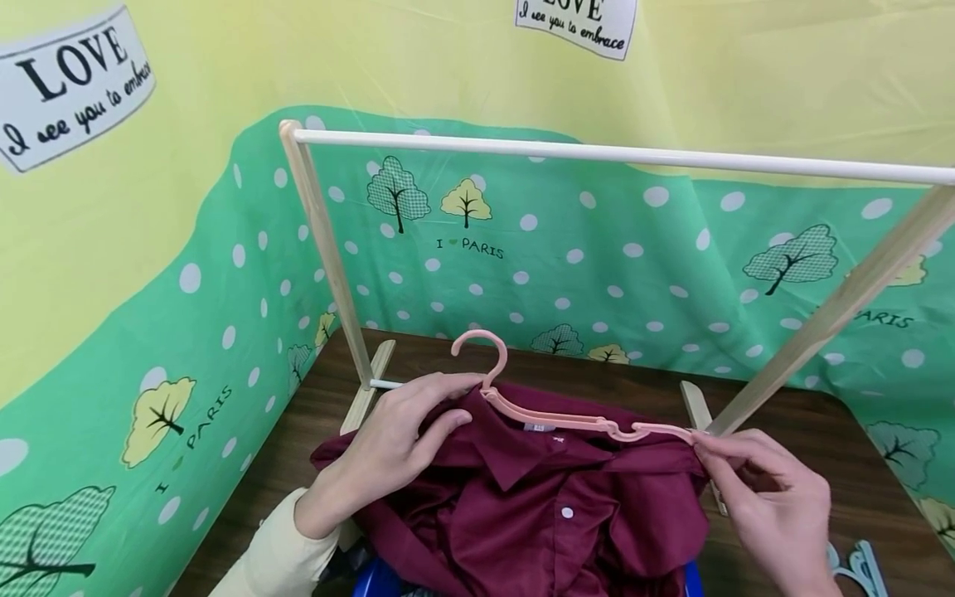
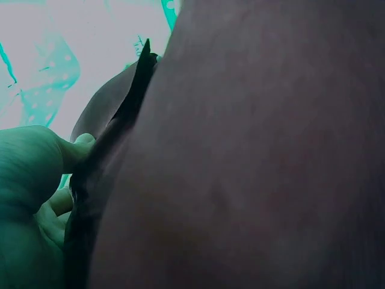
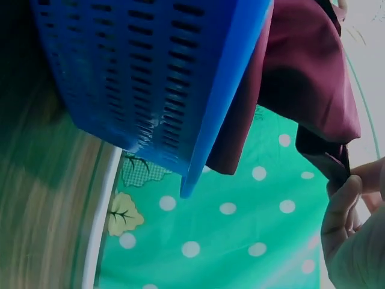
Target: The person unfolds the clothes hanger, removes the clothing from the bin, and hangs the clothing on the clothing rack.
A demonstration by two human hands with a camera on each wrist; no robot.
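A maroon button-up shirt [image 1: 507, 531] spreads out in front of me in the head view, with its collar toward the rack. The pink hanger [image 1: 552, 418] lies along the neckline, its hook sticking up past the collar. My left hand [image 1: 395, 448] holds the shirt by the collar, fingertips at the base of the hook and thumb over the cloth. At the right shoulder, my right hand [image 1: 776, 497] pinches the shirt between thumb and fingers at the hanger's end. The hanger's left arm is hidden. Shirt cloth [image 2: 228, 156] fills most of the left wrist view.
A clothes rack with a white bar [image 1: 597, 153] and wooden posts stands behind the shirt on the brown table [image 1: 261, 481]. Beneath the shirt is a blue slotted basket [image 3: 132, 72]. Light-blue hangers [image 1: 865, 568] lie at the lower right. A patterned cloth backdrop surrounds the table.
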